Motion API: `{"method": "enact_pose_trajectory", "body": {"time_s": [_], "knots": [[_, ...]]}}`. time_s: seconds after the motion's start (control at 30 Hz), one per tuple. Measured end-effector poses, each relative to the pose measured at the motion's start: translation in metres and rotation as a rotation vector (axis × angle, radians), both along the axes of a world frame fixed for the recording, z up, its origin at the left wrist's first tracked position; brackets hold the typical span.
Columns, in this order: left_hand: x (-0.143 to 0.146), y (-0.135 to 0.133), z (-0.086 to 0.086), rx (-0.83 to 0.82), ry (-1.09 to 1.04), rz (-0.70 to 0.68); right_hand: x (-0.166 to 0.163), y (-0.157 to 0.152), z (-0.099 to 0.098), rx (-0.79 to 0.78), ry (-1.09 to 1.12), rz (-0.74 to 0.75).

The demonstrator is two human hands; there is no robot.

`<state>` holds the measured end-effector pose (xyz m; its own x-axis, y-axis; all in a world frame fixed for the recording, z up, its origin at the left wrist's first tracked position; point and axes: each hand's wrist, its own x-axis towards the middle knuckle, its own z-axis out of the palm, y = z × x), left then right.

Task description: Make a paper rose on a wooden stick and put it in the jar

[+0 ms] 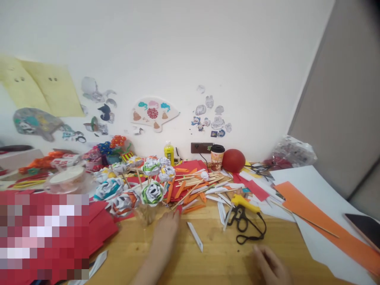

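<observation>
My left hand reaches over the wooden table to the near edge of a pile of paper strips and thin sticks. Its fingers are bent together by a small red paper piece, and their tips are hidden, so what they grip cannot be made out. Left of it, several rolled paper flowers on sticks stand in a clear cup. My right hand rests low at the front, loosely curled, thumb apart from the fingers, nothing visible in it. Beyond it lie black-handled scissors and a yellow glue gun.
Red paper sheets lie at the left. A folded white strip is between my hands. At the back stand a yellow bottle, a lidded paper cup and a red balloon. Orange paper and a dark phone-like slab are right.
</observation>
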<state>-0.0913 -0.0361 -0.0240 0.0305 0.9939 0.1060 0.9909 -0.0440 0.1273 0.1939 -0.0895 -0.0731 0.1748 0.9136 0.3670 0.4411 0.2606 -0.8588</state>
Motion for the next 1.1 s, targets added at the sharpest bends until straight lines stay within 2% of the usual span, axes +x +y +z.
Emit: {"method": "enact_pose_trajectory", "body": {"time_s": [0.07,0.13,0.3,0.4,0.47,0.6,0.67,0.77,0.9,1.1], "knots": [[0.004,0.011,0.007,-0.034,-0.027,0.045,0.002,0.003,-0.004,-0.063,0.158,-0.083],[0.005,0.017,0.006,-0.023,-0.061,0.078,0.002,0.006,-0.008,-0.088,0.227,-0.103],[-0.003,0.026,0.010,0.084,-0.216,0.086,0.004,0.008,-0.007,-0.092,0.196,-0.024],[-0.004,0.042,0.022,0.177,-0.343,0.019,-0.003,0.024,0.008,-0.034,0.122,0.097],[0.002,0.057,0.026,0.229,-0.436,-0.079,-0.018,0.047,0.024,0.022,0.045,0.210],[0.023,0.075,0.014,0.304,-0.584,-0.248,-0.065,0.103,0.050,0.096,-0.064,0.300],[0.030,0.075,0.004,0.331,-0.629,-0.287,-0.088,0.121,0.055,0.088,-0.091,0.318],[0.035,0.065,-0.004,0.340,-0.759,-0.375,-0.106,0.126,0.054,0.108,-0.123,0.261],[0.040,0.052,0.001,0.294,-0.704,-0.387,-0.106,0.117,0.050,0.106,-0.094,0.266],[0.044,0.048,0.002,0.248,-0.618,-0.377,-0.100,0.117,0.045,0.104,-0.094,0.314]]}}
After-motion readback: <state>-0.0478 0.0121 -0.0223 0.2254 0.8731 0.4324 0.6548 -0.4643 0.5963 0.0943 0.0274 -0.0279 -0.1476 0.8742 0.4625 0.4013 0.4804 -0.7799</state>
